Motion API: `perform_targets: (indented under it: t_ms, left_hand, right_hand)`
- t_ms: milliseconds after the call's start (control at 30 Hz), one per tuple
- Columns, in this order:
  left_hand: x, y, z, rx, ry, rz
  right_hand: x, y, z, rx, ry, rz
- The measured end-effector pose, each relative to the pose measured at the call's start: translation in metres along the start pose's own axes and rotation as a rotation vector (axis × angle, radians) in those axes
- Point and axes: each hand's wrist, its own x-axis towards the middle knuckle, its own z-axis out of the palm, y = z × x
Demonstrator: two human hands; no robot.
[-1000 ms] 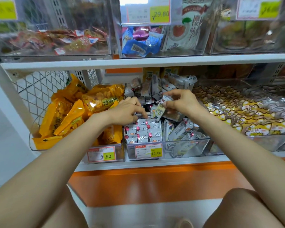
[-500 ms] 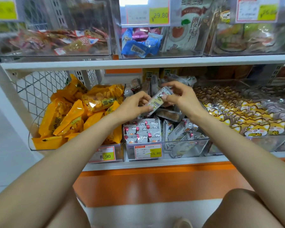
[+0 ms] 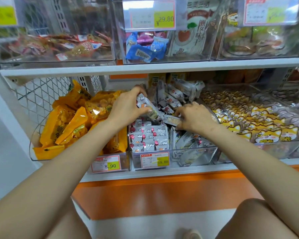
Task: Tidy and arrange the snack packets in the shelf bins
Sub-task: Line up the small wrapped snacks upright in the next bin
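Note:
A clear middle bin (image 3: 195, 156) on the lower shelf holds small white snack packets. At its front left, a neat row of upright packets (image 3: 148, 137) stands; loose packets (image 3: 175, 94) lie jumbled behind and to the right. My left hand (image 3: 126, 107) is shut on one white packet (image 3: 148, 109), tilted just above the back of the neat row. My right hand (image 3: 193, 118) reaches down among the loose packets and grips another packet (image 3: 172, 120) at its edge.
A bin of yellow snack bags (image 3: 67, 125) sits to the left, a bin of cat-print packets (image 3: 248, 121) to the right. Price tags (image 3: 154, 160) hang on the bin fronts. An upper shelf (image 3: 145, 65) with more bins overhangs closely. My knees are below.
My two hands held one packet together higher up; now they have parted. The left hand carries a packet down toward the neat row, the right has dropped into the loose packets.

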Motion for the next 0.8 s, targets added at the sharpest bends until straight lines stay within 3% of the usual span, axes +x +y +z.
perform_targets:
  t_ms: [233,533,800]
  left_hand:
    - [0.008,-0.001,0.009,0.084,-0.210,0.071]
    - [0.025,0.017,0.020,0.182,-0.441,0.175]
    - [0.029,0.007,0.034,0.228,-0.634,0.095]
  right_hand:
    - [-0.009,0.013,-0.026,0.053,0.119,0.066]
    - [-0.019,0.027,-0.040,0.047,0.032,0.050]
    - [-0.015,0.019,-0.034,0.030,-0.017,-0.024]
